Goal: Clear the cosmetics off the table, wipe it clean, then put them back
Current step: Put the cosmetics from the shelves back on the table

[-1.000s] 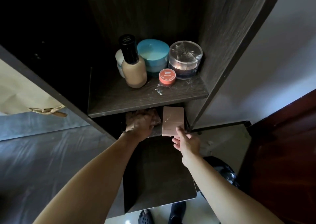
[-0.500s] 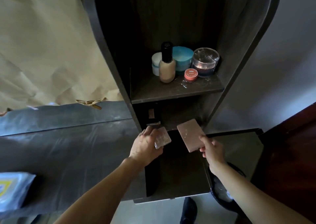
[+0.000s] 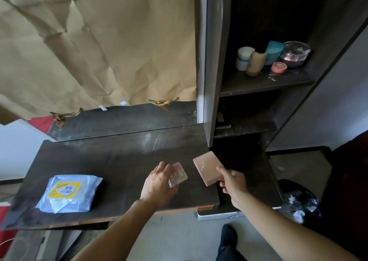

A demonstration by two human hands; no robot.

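Both bare arms reach forward: left hand [image 3: 159, 183], palm down, fingers curled round a clear case [image 3: 178, 174]; right hand [image 3: 232, 183] pinches a pink palette [image 3: 208, 167], apparently thumb on top

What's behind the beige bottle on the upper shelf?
A white jar sits behind its left side, a teal jar behind its right. The bottle covers the gap between them, so anything there is hidden.
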